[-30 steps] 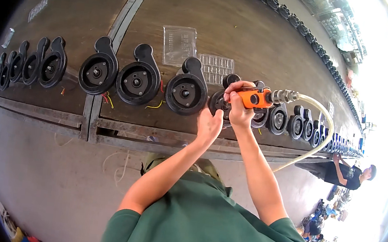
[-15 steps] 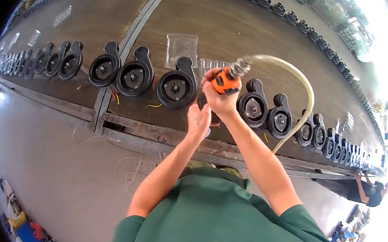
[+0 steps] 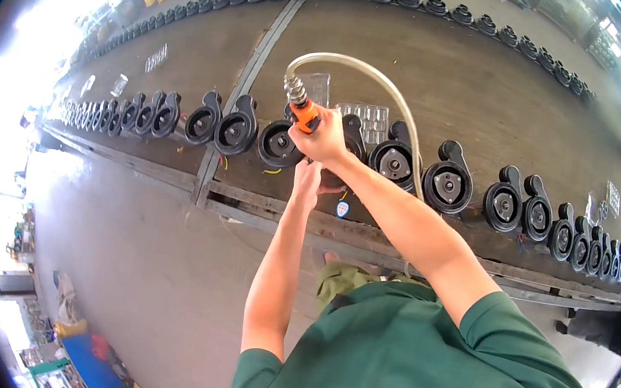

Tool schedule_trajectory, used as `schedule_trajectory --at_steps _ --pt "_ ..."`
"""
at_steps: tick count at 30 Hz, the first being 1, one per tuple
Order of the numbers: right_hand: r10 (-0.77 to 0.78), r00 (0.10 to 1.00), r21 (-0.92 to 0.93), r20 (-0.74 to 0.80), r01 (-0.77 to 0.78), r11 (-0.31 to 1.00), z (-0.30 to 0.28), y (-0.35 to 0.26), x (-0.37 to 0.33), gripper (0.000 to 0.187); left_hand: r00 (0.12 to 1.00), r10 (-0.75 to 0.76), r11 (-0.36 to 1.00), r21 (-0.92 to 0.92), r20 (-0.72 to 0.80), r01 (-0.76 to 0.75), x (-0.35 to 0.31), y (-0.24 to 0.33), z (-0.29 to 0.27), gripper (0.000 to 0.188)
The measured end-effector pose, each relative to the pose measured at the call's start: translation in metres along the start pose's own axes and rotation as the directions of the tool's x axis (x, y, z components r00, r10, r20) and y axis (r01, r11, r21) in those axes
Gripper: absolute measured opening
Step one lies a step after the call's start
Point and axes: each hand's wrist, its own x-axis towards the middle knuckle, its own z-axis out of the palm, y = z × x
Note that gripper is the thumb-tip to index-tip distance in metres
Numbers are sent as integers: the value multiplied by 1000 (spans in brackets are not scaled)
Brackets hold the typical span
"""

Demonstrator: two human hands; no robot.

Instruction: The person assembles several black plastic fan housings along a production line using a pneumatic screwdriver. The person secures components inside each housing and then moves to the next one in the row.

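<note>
My right hand (image 3: 320, 138) is closed around an orange air screwdriver (image 3: 305, 116), with a silver fitting and a clear hose (image 3: 363, 65) at its upper end. Its working tip is hidden below my hand. Just under it, my left hand (image 3: 307, 182) has its thumb and fingers drawn together; what they grip is hidden. A round black blower housing (image 3: 273, 144) stands left of my hands, partly covered by the right one. Behind my right wrist shows part of another black housing (image 3: 355, 132). A small blue-and-white tag (image 3: 342, 209) hangs beside my left hand.
Several similar housings (image 3: 448, 185) line the near edge of the brown table (image 3: 446, 79), more along the far side. Clear plastic trays (image 3: 373, 118) lie behind my hands. A metal seam (image 3: 252, 68) crosses the tabletop. Another person (image 3: 601, 331) stands at far right.
The view has swung, shifting the table. My right hand has moved left relative to the housings, and the screwdriver now leans left. The tag shows more plainly below my hands.
</note>
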Motion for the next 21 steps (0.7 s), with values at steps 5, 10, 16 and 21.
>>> schedule_trajectory --at_steps 5,10,16,21 --pt "79 997 -52 -13 -79 996 1 -17 5 21 1000 -20 998 64 -15 21 4 -3 -6 39" --pt "-62 991 247 -121 90 965 -17 -30 0 22 998 -39 999 40 50 37 2 6 6 43" --pt "94 970 372 -224 -4 928 -103 -91 -31 22 861 468 646 742 -200 -179 -28 -9 -37 37" --pt "157 848 313 -506 10 950 -187 -70 -74 28 690 609 225 749 392 -623 -47 51 52 22"
